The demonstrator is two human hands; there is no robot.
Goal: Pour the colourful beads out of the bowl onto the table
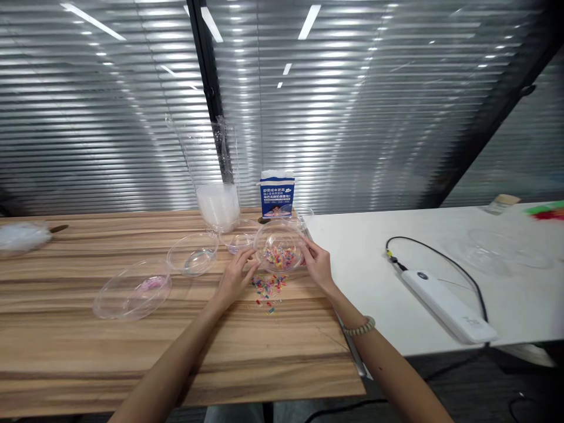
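A clear plastic bowl (278,232) is held up between my two hands, tilted toward me. Colourful small pieces show in or through it; I cannot tell which. My left hand (238,273) grips its left rim, fingers curled at the edge. My right hand (316,262) holds the opposite rim. On the wood-grain table just below lies a scatter of multicoloured pieces (268,286). Left of my hands stand more clear bowls, one (194,254) with a bluish ring in its base and one (132,292) with pink bits inside.
A stack of clear bowls (219,205) in an opened plastic bag and a blue printed box (277,197) stand at the back. A white bag (24,237) lies far left. On the white table (365,282) are a white power bank (447,302) with a black cable and clear plastic items.
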